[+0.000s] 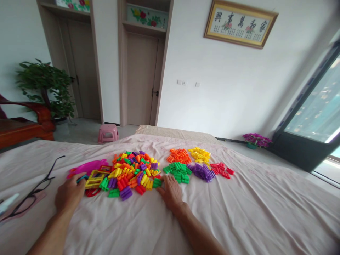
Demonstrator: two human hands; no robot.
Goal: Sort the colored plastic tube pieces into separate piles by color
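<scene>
A mixed heap of plastic building pieces (132,168) in several colours lies on the cloth between my hands. My left hand (69,193) is at the heap's left side, its fingers curled on a small dark teal piece (83,178) beside a yellow frame-like piece (94,180). At the heap's right edge, my right hand (172,193) has its thumb and fingers on a green building piece (157,182). Beyond that hand are single-colour piles: green (178,172), orange (179,156), yellow (199,155), purple (203,172) and red (221,169).
A pink plastic tray (86,167) lies partly behind the heap. Eyeglasses (34,193) rest on the pale cloth (239,219) at the left. Past the cloth are a pink stool (108,133), a potted plant (46,86) and a wooden chair (29,124).
</scene>
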